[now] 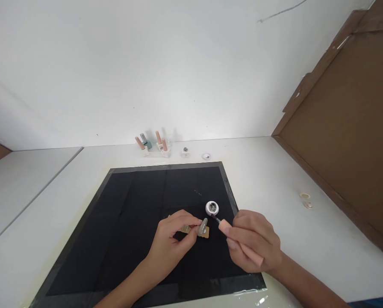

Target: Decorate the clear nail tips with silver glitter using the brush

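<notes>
My left hand [175,235] is closed, pinching a greyish false nail [203,226] between thumb and fingertips. Just beneath it, partly covered by the fingers, lies a small yellowish-tan strip [206,233] with a pale spot. My right hand [254,241] grips a nail polish brush by its long peach cap [251,253], and the dark brush tip points up and left. That tip is at the near edge of a small round white jar [212,208], which holds dark, silvery glitter-like stuff. Whether the tip touches the jar cannot be made out.
Under both hands is a black mat [140,205] with taped edges. Behind it stand several polish bottles [162,145] in a clear holder, a small clear-and-white pot [185,152] and a white lid [206,156]. Two small beige discs [306,200] lie right, near a brown cardboard panel [345,128].
</notes>
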A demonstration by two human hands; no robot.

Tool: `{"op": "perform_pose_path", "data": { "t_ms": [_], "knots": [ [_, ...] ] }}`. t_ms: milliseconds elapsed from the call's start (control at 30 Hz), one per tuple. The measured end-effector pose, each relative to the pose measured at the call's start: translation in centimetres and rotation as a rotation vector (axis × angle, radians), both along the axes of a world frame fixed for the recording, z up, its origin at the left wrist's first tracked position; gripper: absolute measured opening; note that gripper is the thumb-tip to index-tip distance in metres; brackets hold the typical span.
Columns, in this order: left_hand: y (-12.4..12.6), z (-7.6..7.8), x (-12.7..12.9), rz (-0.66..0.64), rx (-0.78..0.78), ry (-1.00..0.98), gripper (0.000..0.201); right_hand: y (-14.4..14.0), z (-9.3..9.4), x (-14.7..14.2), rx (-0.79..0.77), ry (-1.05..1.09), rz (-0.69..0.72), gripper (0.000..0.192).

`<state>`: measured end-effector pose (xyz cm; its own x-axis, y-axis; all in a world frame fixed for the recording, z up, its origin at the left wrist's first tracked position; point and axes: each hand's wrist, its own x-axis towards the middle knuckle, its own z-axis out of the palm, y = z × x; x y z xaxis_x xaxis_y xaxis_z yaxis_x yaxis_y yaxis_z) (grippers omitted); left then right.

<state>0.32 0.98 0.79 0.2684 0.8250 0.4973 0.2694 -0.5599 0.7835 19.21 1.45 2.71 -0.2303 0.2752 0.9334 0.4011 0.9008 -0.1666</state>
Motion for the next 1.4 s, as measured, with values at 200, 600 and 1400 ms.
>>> {"op": "perform_pose_path", "data": {
  "t_ms": [200, 600, 1400],
  "knots": [
    [0.4, 0.6, 0.4, -0.053, -0.273, -0.162, 0.016, -0.5, -0.7, -0.4, -0.055, -0.067, 0.204, 0.014],
    [-0.1, 0.6, 0.2, -0.191, -0.590, -0.305, 0.012, -0.2, 0.1, 0.0, -0.143, -0.011, 0.018, 0.016],
    [-4.9, -2.4, 1.0, 0.300, -0.581, -0.413, 0.010, 1.9, -0.9, 1.1, -0.300, 0.181, -0.053, 0.014]
  ]
}}
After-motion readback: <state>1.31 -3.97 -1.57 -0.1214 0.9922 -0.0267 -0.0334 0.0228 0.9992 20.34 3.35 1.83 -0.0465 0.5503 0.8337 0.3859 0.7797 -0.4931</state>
